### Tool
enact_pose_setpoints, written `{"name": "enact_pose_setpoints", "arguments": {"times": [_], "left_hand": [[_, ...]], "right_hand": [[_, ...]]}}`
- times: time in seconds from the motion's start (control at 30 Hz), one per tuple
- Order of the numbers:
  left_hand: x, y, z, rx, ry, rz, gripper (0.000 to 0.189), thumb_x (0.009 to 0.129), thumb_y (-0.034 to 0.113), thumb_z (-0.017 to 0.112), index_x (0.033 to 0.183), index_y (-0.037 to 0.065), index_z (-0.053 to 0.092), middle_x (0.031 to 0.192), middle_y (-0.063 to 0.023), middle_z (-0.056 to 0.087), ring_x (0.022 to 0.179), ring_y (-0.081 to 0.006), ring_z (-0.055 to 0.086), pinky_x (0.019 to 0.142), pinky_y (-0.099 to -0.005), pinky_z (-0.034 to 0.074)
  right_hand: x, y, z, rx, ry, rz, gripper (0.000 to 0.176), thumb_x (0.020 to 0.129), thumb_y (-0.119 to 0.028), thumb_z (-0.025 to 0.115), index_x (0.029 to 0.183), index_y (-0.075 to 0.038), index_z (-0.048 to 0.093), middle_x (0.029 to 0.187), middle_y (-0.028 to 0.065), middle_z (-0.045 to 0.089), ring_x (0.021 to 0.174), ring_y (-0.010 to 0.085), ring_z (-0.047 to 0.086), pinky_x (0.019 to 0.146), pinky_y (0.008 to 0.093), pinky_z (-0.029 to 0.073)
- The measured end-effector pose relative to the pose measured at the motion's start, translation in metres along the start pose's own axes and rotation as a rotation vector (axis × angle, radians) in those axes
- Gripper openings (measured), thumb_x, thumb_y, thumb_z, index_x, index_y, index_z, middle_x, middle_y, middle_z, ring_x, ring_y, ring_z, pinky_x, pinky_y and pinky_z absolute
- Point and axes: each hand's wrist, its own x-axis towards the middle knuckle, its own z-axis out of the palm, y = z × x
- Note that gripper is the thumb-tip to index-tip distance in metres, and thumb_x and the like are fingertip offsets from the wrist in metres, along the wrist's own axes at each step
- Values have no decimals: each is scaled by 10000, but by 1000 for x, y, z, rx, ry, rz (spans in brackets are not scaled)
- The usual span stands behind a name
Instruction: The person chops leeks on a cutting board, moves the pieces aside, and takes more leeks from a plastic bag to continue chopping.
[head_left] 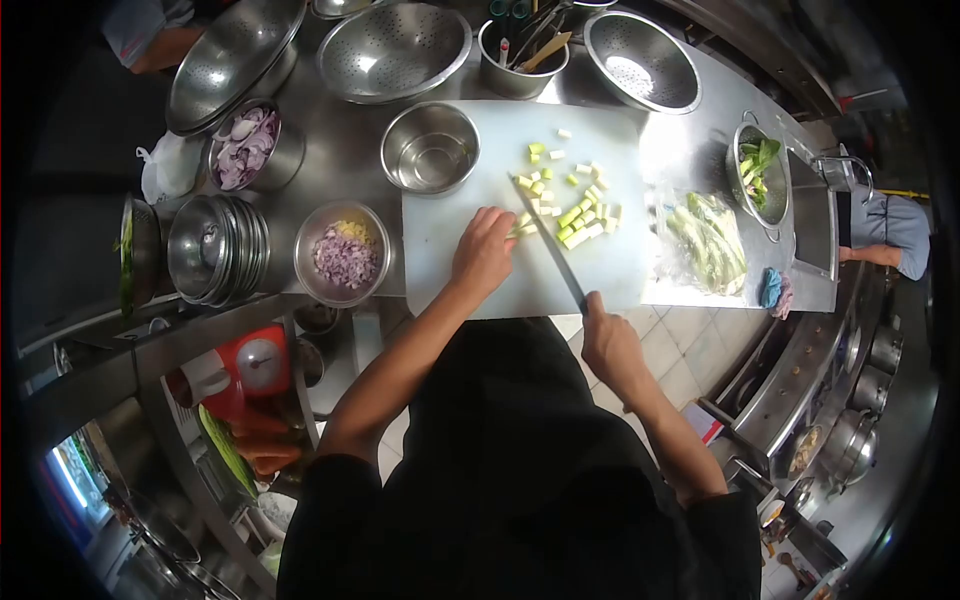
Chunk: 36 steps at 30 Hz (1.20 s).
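My right hand [612, 352] is wrapped round the handle of a kitchen knife [560, 258], its blade slanting up and left across the white cutting board [450, 265]. Fingers bent and together, my left hand [484, 250] presses on a pale green vegetable stalk [522, 229] just left of the blade; the fingers partly hide it. Short cut chunks of the same pale green and white vegetable [588, 216] lie scattered right of the knife and beyond its tip. At the board's upper left stands a steel bowl [430, 150].
Left of the board are a bowl of chopped red onion [345, 256], stacked steel bowls [212, 250] and sliced onion [247, 145]. Colanders [395, 55] line the back. A plastic bag of green stalks [704, 242] and a colander of leaves [760, 172] sit right. Another person's arm [872, 256] shows far right.
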Motion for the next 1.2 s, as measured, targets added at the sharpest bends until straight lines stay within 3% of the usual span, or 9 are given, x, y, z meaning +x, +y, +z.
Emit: {"name": "enact_pose_setpoints", "arguments": {"times": [0.17, 0.37, 0.47, 0.53, 0.63, 0.87, 1.03, 1.13, 1.2], "left_hand": [[7, 5, 0, 21, -48, -57, 276, 703, -59, 665, 949, 5, 558, 951, -126, 544, 967, -325, 529, 813, -417, 465], [12, 3, 2, 48, -38, 22, 284, 697, -65, 669, 947, 6, 557, 946, -124, 544, 964, -329, 527, 820, -419, 464], [4, 8, -1, 26, -51, -17, 347, 696, -56, 685, 1011, 2, 552, 998, -128, 538, 994, -331, 528, 836, -413, 465], [0, 12, -8, -52, -48, -161, 422, 701, -43, 700, 1087, 0, 535, 1056, -132, 520, 1034, -329, 527, 854, -406, 465], [-5, 8, -19, -33, -97, -112, 464, 714, -40, 698, 1144, 10, 531, 1143, -135, 520, 1078, -337, 536, 873, -381, 466], [0, 3, -11, -26, -206, -109, 409, 709, -63, 674, 1091, -6, 542, 1066, -150, 541, 1018, -353, 550, 837, -397, 463], [-1, 3, -2, 0, -135, -16, 384, 702, -75, 661, 1067, -8, 560, 1015, -159, 550, 964, -367, 555, 814, -399, 467], [-5, 1, 2, 6, -113, -41, 398, 706, -64, 678, 1083, 2, 568, 1025, -154, 556, 981, -349, 565, 821, -390, 469], [-8, -3, 4, -32, -106, -65, 403, 708, -56, 690, 1088, 6, 571, 1030, -144, 563, 992, -329, 573, 826, -382, 472]], "right_hand": [[-16, -5, -4, -55, -30, -2, 256, 882, -73, 473, 1102, 35, 400, 630, 277, 583, 608, 483, 573, 571, 574, 435], [30, 1, 27, 38, 24, -42, 219, 852, -46, 414, 1065, 6, 418, 678, 287, 604, 655, 469, 606, 616, 557, 470], [19, -8, 10, 22, 17, -9, 222, 866, -60, 448, 1071, 16, 409, 665, 286, 595, 651, 479, 592, 603, 568, 451], [5, -9, -1, 18, 5, 9, 252, 873, -70, 480, 1093, 28, 403, 660, 286, 590, 647, 489, 582, 594, 577, 436], [-15, -9, -5, 23, -7, 8, 250, 871, -60, 462, 1099, 27, 406, 639, 277, 587, 620, 484, 579, 578, 572, 439], [-31, -8, 8, 31, 19, -40, 272, 871, -66, 438, 1108, 62, 405, 608, 265, 576, 586, 471, 574, 556, 560, 439], [1, 3, 32, 102, 37, -85, 266, 859, -44, 428, 1102, 63, 410, 637, 272, 583, 601, 473, 572, 554, 554, 433], [18, 8, 34, 111, 48, -76, 342, 835, -30, 491, 1169, 18, 436, 699, 241, 619, 638, 449, 599, 589, 528, 472], [19, 24, 23, 326, 1, -152, 309, 873, -77, 519, 1165, 2, 457, 706, 253, 616, 655, 453, 598, 613, 511, 477]]}}
